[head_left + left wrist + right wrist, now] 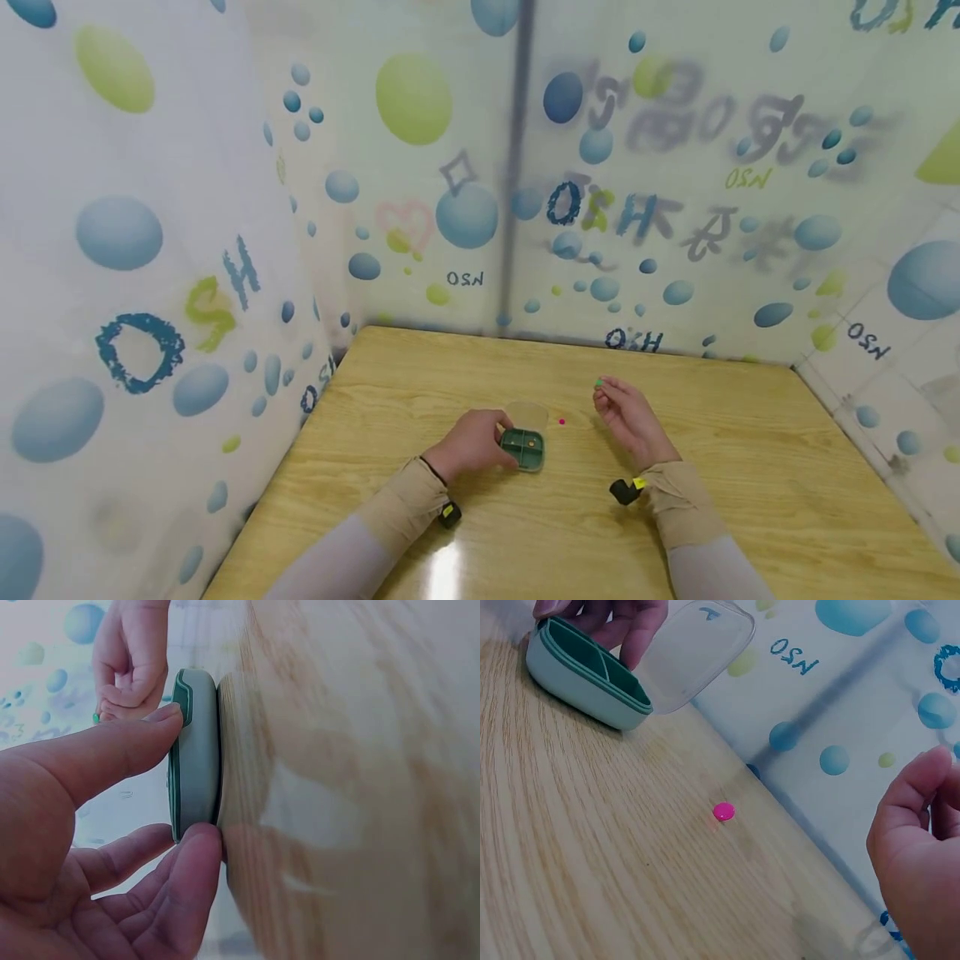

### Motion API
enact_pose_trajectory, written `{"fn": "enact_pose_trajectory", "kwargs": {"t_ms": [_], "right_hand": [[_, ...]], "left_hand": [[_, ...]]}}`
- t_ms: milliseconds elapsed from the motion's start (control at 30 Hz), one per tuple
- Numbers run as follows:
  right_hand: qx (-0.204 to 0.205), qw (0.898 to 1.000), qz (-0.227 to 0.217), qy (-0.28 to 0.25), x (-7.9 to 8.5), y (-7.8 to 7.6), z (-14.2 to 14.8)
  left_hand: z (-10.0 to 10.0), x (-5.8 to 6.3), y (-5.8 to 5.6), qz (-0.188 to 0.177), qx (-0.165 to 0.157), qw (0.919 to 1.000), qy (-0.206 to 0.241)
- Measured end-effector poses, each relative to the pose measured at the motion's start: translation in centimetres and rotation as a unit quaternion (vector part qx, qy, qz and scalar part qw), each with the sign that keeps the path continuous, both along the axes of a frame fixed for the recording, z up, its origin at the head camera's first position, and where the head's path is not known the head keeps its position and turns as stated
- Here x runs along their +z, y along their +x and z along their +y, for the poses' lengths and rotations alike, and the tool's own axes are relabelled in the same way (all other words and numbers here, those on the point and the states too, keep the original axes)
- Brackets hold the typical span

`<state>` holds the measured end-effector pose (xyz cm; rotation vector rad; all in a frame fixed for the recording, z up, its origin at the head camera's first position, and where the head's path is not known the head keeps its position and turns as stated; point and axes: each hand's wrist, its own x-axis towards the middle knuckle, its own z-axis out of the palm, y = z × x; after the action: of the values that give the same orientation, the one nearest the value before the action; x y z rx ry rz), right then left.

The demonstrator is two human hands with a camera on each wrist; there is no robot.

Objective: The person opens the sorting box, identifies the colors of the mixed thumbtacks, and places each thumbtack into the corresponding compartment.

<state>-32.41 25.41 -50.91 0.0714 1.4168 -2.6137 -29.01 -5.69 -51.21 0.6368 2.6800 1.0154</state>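
Observation:
On the table sits a green pill box point(529, 458) with divided compartments, its clear lid point(126, 795) point(697, 656) raised at the far side. Small orange pieces lie in its back compartments in the head view. My left hand point(472, 443) grips the box's left side, thumb point(127, 746) at the near edge and fingers at the far one. Off to the right, my right hand point(630, 421) is raised over the table and pinches a small green pill point(599, 382) between thumb and fingertips. A bright pink pill point(724, 811) lies on the wood between the box and the right hand.
The wooden table point(750, 467) meets a patterned curtain point(420, 275) at its back and left edges. A black wrist camera point(626, 492) is strapped on the right wrist, another point(449, 514) on the left.

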Motion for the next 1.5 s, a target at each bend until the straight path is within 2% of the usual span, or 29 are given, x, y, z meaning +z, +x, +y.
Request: {"fn": "enact_pose_trajectory", "kwargs": {"t_ms": [167, 300, 433, 467, 667, 967, 1200, 1433, 1500], "right_hand": [[0.03, 0.995, 0.035, -0.085, -0.7, 0.3, 0.5], [0.09, 0.977, 0.076, -0.178, -1.4, 0.2, 1.0], [0.11, 0.966, 0.063, -0.227, -1.9, 0.1, 1.4], [0.099, 0.969, 0.047, -0.223, -1.7, 0.2, 1.4], [0.083, 0.961, -0.006, -0.264, -2.6, -0.2, 1.7], [0.086, 0.95, -0.041, -0.299, -2.7, -0.3, 1.9], [0.096, 0.934, -0.056, -0.339, -3.0, -0.5, 2.3], [0.096, 0.936, -0.054, -0.333, -3.0, -0.4, 2.3], [0.091, 0.941, -0.055, -0.32, -2.8, -0.4, 2.2]], "left_hand": [[0.1, 0.1, 0.2, 0.0, 0.0, 1.0, -0.004], [0.2, 0.0, 0.3, 0.003, 0.002, 1.0, -0.004], [0.2, 0.0, 0.5, 0.002, 0.003, 1.0, -0.004], [0.2, 0.0, 0.5, 0.001, 0.003, 1.0, -0.006], [0.3, 0.0, 0.5, 0.0, 0.005, 0.9999, -0.013], [0.3, 0.1, 0.5, -0.004, 0.005, 0.9999, -0.008], [0.2, 0.1, 0.5, -0.005, 0.007, 1.0, -0.001], [0.2, 0.1, 0.5, -0.006, 0.007, 1.0, -0.001], [0.2, 0.1, 0.5, -0.006, 0.007, 1.0, -0.001]]}}
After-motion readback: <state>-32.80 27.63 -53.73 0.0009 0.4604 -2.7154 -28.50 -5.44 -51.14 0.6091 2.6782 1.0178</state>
